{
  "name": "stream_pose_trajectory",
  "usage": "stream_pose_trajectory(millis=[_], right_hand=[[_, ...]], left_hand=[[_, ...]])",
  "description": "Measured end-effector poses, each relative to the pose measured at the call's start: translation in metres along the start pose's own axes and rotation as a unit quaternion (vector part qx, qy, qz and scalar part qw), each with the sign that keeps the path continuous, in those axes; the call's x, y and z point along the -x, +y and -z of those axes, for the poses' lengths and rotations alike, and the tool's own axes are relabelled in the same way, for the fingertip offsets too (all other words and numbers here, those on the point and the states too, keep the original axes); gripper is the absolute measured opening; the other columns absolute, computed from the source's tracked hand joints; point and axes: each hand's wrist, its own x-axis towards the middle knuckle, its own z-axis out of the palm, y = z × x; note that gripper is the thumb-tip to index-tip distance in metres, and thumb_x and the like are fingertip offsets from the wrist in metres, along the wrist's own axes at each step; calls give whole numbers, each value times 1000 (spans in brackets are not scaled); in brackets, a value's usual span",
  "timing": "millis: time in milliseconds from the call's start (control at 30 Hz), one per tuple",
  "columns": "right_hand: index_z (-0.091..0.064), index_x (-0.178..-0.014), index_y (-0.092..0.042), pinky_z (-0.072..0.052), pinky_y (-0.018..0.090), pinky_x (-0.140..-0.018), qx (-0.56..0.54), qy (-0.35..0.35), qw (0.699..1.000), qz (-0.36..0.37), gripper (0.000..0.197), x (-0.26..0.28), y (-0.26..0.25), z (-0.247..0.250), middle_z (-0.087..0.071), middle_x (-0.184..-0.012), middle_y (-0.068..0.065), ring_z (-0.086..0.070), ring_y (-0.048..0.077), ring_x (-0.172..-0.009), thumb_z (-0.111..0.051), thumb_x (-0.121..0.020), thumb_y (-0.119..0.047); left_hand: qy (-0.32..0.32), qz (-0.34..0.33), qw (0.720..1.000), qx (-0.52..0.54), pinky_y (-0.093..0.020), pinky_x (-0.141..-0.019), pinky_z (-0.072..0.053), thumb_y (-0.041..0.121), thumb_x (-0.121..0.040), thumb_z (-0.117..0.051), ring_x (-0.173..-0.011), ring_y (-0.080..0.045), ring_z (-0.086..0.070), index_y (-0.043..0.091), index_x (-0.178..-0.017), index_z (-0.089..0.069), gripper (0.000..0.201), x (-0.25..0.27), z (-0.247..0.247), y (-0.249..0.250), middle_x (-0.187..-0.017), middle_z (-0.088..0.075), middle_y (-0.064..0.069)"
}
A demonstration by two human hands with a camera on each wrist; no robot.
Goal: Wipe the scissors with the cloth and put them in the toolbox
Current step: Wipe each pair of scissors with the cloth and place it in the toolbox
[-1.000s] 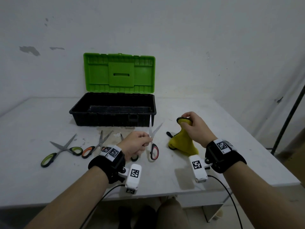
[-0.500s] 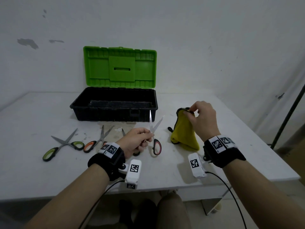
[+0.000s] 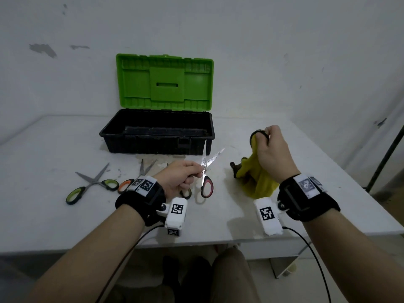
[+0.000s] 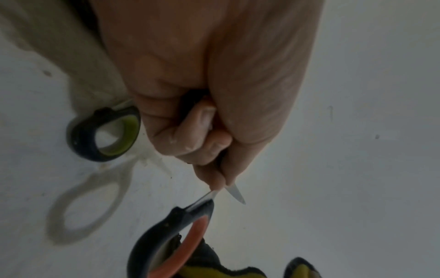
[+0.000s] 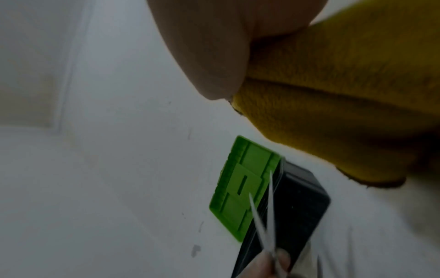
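The left hand [image 3: 179, 176] pinches the red-handled scissors [image 3: 205, 171] near the pivot, with thumb and fingers curled around them, so the half-open blades point up and away and the handle loops hang free; I think this grip leaves the blades bare for wiping. The right hand [image 3: 271, 149] is closed on the top of the yellow cloth [image 3: 255, 180] and lifts it, the lower part hanging down to the table [image 3: 43, 149], apparently to bring it over to the blades; cloth and scissors are apart, so the wiping is not yet begun. Behind them the toolbox [image 3: 157, 136] stands with its green lid [image 3: 164, 82] open, ready to receive. Two other scissors, one with green handles [image 3: 91, 184], one with orange [image 3: 140, 176], lie at the left. The left wrist view shows the curled fingers [image 4: 190, 135] from below, which the head view hides. The right wrist view shows the fold of the cloth in the grip.
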Motion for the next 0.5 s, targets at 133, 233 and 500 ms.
stream_pose_trajectory(millis=[133, 233, 500], right_hand=[[-43, -112, -20, -46, 28, -60, -152, -62, 973, -159, 22, 14, 4, -22, -57, -92, 7, -55, 18, -75, -51, -95, -33], [-45, -115, -15, -49, 19, -50, -316, -94, 916, -229, 23, 25, 0, -30, -54, -83, 10, -52, 22, -67, -47, -93, -7], [-65, -95, -18, -51, 25, -74, -192, -165, 967, 6, 8, 32, 15, -40, -70, -93, 3, -62, 12, -78, -65, -89, -12]], left_hand=[[-1, 0, 1000, -17, -15, -36, -17, 15, -94, -64, -44, -4, -31, 9, -84, -66, 13, 2, -4, 0, -68, -59, 3], [-6, 4, 1000, -30, -17, -38, -15, 20, -94, -65, -44, -7, -28, 12, -79, -65, 17, 0, -8, -6, -67, -55, 2], [-13, -4, 1000, -19, -16, -33, -16, 14, -95, -63, -40, -5, -28, 8, -81, -60, 15, 0, -25, -6, -62, -51, 2]])
